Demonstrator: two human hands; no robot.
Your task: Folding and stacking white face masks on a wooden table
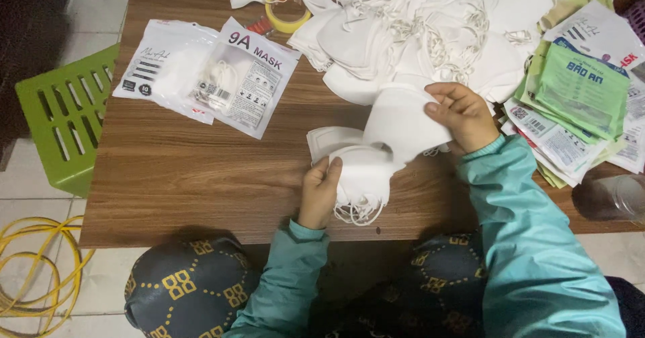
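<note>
My left hand (pixel 320 189) grips a small stack of folded white face masks (pixel 359 171) at the near edge of the wooden table (pixel 175 170), their ear loops hanging below. My right hand (pixel 462 114) pinches one more white mask (pixel 403 119) by its right side and holds it over that stack. Behind both hands spreads a big loose heap of white masks (pixel 430 35) with tangled loops.
Two sealed mask packets (pixel 215 76) lie at the table's left. A pile of empty green and white packets (pixel 578 103) sits on the right, a roll of yellow tape (pixel 285 15) at the back, a clear cup (pixel 615 197) at the right edge. Green plastic stool (pixel 64 113) and yellow cable (pixel 37 271) stand left.
</note>
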